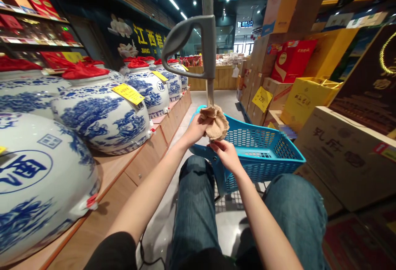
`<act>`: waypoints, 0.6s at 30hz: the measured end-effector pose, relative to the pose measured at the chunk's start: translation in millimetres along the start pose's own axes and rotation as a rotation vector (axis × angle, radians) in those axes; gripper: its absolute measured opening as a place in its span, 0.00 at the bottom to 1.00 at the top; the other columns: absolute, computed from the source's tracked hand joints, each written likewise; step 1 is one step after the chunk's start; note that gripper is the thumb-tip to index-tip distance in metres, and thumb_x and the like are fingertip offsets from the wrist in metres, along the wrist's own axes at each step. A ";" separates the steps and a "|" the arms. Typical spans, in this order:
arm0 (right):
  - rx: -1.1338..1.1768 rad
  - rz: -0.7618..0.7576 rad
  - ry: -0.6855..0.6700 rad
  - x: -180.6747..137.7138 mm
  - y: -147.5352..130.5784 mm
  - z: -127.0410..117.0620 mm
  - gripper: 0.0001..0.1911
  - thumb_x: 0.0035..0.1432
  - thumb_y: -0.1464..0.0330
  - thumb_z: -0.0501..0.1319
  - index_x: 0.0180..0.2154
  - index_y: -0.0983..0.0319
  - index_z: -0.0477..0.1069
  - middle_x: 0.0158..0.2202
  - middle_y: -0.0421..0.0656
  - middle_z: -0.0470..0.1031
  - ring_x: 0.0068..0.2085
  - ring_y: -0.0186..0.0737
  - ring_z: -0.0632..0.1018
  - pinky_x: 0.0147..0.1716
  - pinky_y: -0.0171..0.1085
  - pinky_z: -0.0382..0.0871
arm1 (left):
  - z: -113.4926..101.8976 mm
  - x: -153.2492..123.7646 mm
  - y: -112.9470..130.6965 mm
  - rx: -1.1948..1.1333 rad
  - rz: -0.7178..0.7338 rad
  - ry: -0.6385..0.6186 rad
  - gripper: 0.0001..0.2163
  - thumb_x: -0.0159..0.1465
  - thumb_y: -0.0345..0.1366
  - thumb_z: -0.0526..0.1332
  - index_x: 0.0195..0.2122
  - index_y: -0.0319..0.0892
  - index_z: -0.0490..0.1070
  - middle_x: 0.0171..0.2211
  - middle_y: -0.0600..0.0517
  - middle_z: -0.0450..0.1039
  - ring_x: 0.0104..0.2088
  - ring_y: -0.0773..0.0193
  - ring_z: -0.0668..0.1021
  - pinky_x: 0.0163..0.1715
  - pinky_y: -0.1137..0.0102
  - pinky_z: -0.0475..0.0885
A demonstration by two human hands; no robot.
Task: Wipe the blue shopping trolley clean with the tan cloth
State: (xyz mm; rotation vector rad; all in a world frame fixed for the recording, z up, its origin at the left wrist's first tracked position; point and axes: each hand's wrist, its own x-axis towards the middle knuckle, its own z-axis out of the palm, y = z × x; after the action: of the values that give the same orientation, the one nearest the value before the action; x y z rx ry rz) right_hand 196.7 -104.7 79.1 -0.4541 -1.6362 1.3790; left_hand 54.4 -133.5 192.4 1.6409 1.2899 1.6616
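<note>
My left hand (195, 129) grips a crumpled tan cloth (216, 122) from the left. The cloth is pressed against the metal pole (210, 90) of a blue plastic shopping basket (266, 154). Just below the cloth, my right hand (227, 153) has its fingers curled, pinching the cloth's lower edge near the basket's rim. A grey handle (188, 35) sits high on the pole. My knees in jeans are right below the basket.
Large blue-and-white ceramic jars (102, 115) with red cloth tops and yellow price tags (128, 93) line a wooden shelf on the left. Cardboard boxes (343, 154) and red and yellow cartons are stacked on the right. A tiled aisle runs ahead between them.
</note>
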 end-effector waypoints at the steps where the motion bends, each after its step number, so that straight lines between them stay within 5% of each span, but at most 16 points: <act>1: 0.002 -0.004 0.001 -0.3 -0.8 0.3 0.20 0.55 0.50 0.67 0.38 0.60 0.80 0.39 0.47 0.86 0.44 0.52 0.85 0.48 0.47 0.77 | -5.9 1.6 4.3 0.027 -0.012 -0.078 0.20 0.55 0.54 0.72 0.27 0.44 0.69 0.19 0.57 0.67 0.20 0.67 0.72 0.20 0.72 0.70; 3: -0.008 -0.009 0.006 -0.9 -1.9 0.9 0.19 0.55 0.51 0.67 0.38 0.60 0.80 0.38 0.46 0.86 0.43 0.51 0.85 0.47 0.46 0.77 | -13.5 6.4 12.5 0.079 0.005 -0.159 0.19 0.54 0.52 0.74 0.29 0.43 0.72 0.23 0.55 0.72 0.22 0.66 0.74 0.22 0.73 0.71; 8: -0.047 -0.011 0.023 -1.0 -0.3 -1.0 0.17 0.55 0.53 0.66 0.36 0.60 0.80 0.36 0.44 0.85 0.40 0.48 0.84 0.43 0.43 0.76 | -3.5 -2.5 0.1 -0.003 0.017 0.035 0.18 0.59 0.53 0.70 0.33 0.44 0.72 0.23 0.54 0.70 0.28 0.61 0.77 0.30 0.68 0.75; 14: -0.153 -0.035 0.030 0.9 1.4 -5.7 0.14 0.53 0.56 0.66 0.31 0.60 0.79 0.32 0.43 0.84 0.36 0.47 0.81 0.38 0.42 0.76 | -8.1 -15.1 -5.4 0.097 0.031 -0.201 0.17 0.55 0.50 0.73 0.36 0.42 0.77 0.35 0.50 0.79 0.39 0.57 0.81 0.42 0.66 0.79; 18: -0.038 0.004 -0.008 0.1 0.7 -3.1 0.17 0.56 0.53 0.66 0.37 0.60 0.81 0.38 0.46 0.86 0.42 0.50 0.84 0.47 0.46 0.77 | -2.6 -15.4 -7.4 0.048 0.033 0.044 0.19 0.59 0.53 0.70 0.38 0.41 0.76 0.34 0.50 0.79 0.37 0.57 0.81 0.40 0.66 0.78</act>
State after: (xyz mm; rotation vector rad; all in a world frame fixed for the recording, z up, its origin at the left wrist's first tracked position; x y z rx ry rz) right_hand 198.9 -102.6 78.4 -0.4753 -1.6715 1.3562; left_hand 52.5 -144.1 178.8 1.6704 1.3399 1.7083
